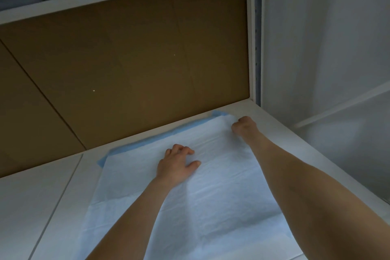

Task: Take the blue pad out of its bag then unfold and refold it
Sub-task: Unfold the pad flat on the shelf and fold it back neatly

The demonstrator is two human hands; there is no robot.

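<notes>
Pad [221, 186] lies unfolded on table [42, 196]; left hand [177, 164] rests on it, fingers loose, gripping nothing; right hand [242, 126] pinches its one o'clock corner; refold judged next: draw corner toward six.

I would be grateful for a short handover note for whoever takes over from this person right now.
Left hand: rests flat on the blue pad, pressing it down near its far edge.
Right hand: grips the pad's far right corner, fingers curled.
Pad: spread open on the white table, pale side up, blue border along the far edge by the brown board.
Bag: not in view.
Done: pad is out and looks unfolded.
Left: refold it.
</notes>
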